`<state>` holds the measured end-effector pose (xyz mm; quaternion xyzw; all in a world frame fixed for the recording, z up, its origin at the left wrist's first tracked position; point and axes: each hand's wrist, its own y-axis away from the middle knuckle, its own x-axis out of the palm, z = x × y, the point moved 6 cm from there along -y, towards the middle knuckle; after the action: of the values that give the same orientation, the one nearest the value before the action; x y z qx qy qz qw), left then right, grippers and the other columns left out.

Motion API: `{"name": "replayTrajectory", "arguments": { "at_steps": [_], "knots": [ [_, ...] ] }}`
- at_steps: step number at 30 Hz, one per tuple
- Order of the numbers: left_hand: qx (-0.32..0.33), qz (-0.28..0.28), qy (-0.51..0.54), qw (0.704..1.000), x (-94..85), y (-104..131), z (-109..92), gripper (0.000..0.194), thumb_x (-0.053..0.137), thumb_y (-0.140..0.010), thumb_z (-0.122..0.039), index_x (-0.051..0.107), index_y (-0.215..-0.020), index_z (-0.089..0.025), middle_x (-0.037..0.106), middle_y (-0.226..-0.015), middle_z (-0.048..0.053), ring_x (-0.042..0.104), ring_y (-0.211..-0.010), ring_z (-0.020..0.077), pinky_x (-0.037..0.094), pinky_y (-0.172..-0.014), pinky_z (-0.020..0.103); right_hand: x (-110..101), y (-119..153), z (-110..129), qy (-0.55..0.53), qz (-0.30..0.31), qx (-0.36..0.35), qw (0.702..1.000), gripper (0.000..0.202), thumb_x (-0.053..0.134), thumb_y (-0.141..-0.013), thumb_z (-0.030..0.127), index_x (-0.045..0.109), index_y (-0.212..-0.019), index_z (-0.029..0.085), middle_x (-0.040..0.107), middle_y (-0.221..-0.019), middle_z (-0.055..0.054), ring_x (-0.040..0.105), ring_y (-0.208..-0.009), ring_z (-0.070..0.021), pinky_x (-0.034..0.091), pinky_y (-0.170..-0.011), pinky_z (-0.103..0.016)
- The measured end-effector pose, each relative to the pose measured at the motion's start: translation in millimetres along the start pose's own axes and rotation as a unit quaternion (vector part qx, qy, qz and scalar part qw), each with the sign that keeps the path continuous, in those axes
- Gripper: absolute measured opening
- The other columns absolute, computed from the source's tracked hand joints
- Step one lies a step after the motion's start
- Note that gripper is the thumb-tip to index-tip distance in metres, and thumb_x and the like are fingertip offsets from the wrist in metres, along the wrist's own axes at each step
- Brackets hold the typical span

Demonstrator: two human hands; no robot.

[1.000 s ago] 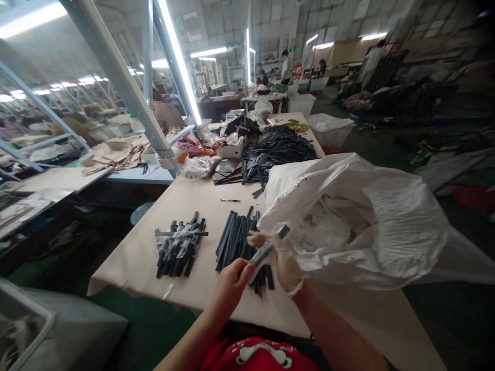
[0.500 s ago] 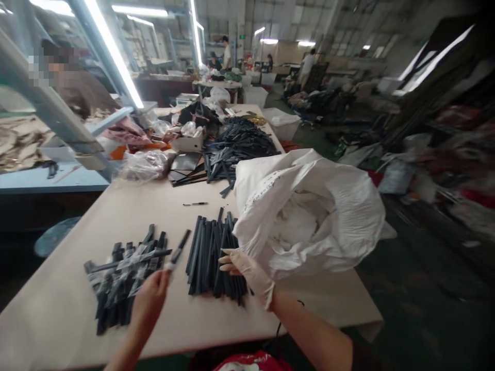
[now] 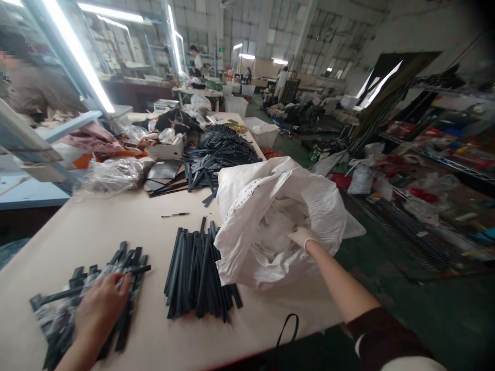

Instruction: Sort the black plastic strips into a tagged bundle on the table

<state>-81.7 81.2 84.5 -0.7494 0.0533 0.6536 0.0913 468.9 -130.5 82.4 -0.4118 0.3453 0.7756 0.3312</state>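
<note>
Landmark: the white woven sack (image 3: 240,242), lying open-mouthed on the cloth-covered table (image 3: 266,315). The right hand (image 3: 304,238), in a pale glove, reaches into the sack's mouth; its fingertips are partly lost against the white contents, so whether they grasp anything cannot be told. The left hand (image 3: 101,304), bare, is well to the left of the sack, its fingers bent over the plastic-wrapped dark strips (image 3: 124,324); whether they grip or merely rest cannot be determined. Unwrapped dark strips (image 3: 195,273) lie in a row immediately left of the sack, between it and the wrapped pile. A pen (image 3: 175,215) lies left of the sack, beyond that row. Behind the sack sits a larger heap of dark strips (image 3: 228,147).
</note>
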Motion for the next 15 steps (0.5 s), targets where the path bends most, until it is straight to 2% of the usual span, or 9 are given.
{"name": "replayTrajectory", "arguments": {
  "at_steps": [2, 5, 7, 9, 10, 12, 14, 15],
  "knots": [
    [0.106, 0.004, 0.076, 0.991, -17.9, 17, -83, 0.037, 0.033, -0.083, -0.044, 0.056, -0.091, -0.017, 0.06, -0.093, 0.009, 0.057, -0.083, 0.0215, 0.042, -0.076, 0.032, 13, 1, 6, 0.004, 0.014, -0.018, 1.0, 0.051, 0.066, -0.056, 0.049, 0.064, -0.094, 0.015, 0.066, -0.098, -0.017, 0.06, -0.092, -0.0287, 0.042, -0.077, -0.035],
    [0.245, 0.11, 0.208, 0.941, -23.1, 57, -211, 0.032, 0.034, -0.083, -0.039, 0.059, -0.08, -0.019, 0.061, -0.084, 0.004, 0.056, -0.078, 0.0164, 0.04, -0.073, 0.027, 18, 10, 11, -0.001, 0.006, -0.046, 0.999, 0.044, 0.062, -0.064, 0.043, 0.062, -0.098, 0.015, 0.064, -0.102, -0.017, 0.06, -0.093, -0.0282, 0.042, -0.077, -0.034],
    [0.264, 0.198, 0.289, 0.899, -14.5, 84, -278, 0.033, 0.037, -0.082, -0.04, 0.061, -0.076, -0.018, 0.062, -0.077, 0.004, 0.056, -0.074, 0.0153, 0.04, -0.068, 0.026, 8, 21, 10, -0.015, -0.011, -0.069, 0.997, 0.04, 0.057, -0.069, 0.04, 0.061, -0.101, 0.015, 0.064, -0.101, -0.016, 0.059, -0.093, -0.028, 0.042, -0.076, -0.034],
    [0.212, 0.336, 0.384, 0.833, 4.7, 110, -327, 0.037, 0.04, -0.08, -0.045, 0.062, -0.08, -0.015, 0.065, -0.077, 0.005, 0.057, -0.067, 0.0142, 0.039, -0.061, 0.025, -9, 37, 5, -0.036, -0.036, -0.09, 0.995, 0.042, 0.053, -0.073, 0.041, 0.057, -0.107, 0.015, 0.065, -0.099, -0.014, 0.059, -0.092, -0.0259, 0.042, -0.076, -0.033],
    [0.165, 0.408, 0.444, 0.78, 14.3, 123, -347, 0.041, 0.041, -0.078, -0.049, 0.061, -0.085, -0.014, 0.065, -0.081, 0.007, 0.058, -0.067, 0.0145, 0.039, -0.058, 0.024, -19, 46, 2, -0.059, -0.057, -0.104, 0.991, 0.043, 0.051, -0.075, 0.042, 0.056, -0.108, 0.015, 0.065, -0.097, -0.013, 0.059, -0.09, -0.0243, 0.043, -0.075, -0.031],
    [0.057, 0.535, 0.557, 0.632, 27.5, 148, -381, 0.054, 0.042, -0.074, -0.06, 0.058, -0.093, -0.012, 0.065, -0.09, 0.01, 0.06, -0.074, 0.0158, 0.041, -0.06, 0.024, -38, 69, 0, -0.123, -0.105, -0.161, 0.974, 0.04, 0.05, -0.076, 0.044, 0.058, -0.103, 0.015, 0.065, -0.09, -0.01, 0.06, -0.081, -0.0217, 0.043, -0.073, -0.03],
    [-0.032, 0.611, 0.632, 0.475, 29.7, 164, -409, 0.067, 0.038, -0.07, -0.069, 0.057, -0.095, -0.011, 0.064, -0.094, 0.012, 0.06, -0.082, 0.0174, 0.043, -0.068, 0.027, -51, 96, 2, -0.171, -0.148, -0.246, 0.943, 0.03, 0.049, -0.078, 0.042, 0.061, -0.089, 0.017, 0.065, -0.08, -0.009, 0.058, -0.073, -0.021, 0.043, -0.07, -0.031],
    [-0.054, 0.628, 0.656, 0.415, 27.8, 167, -421, 0.07, 0.036, -0.068, -0.073, 0.058, -0.094, -0.01, 0.064, -0.093, 0.012, 0.06, -0.083, 0.0183, 0.044, -0.071, 0.029, -53, 111, 4, -0.171, -0.158, -0.288, 0.929, 0.026, 0.049, -0.078, 0.039, 0.062, -0.084, 0.018, 0.064, -0.077, -0.009, 0.057, -0.071, -0.0215, 0.043, -0.07, -0.033]
  ]
}}
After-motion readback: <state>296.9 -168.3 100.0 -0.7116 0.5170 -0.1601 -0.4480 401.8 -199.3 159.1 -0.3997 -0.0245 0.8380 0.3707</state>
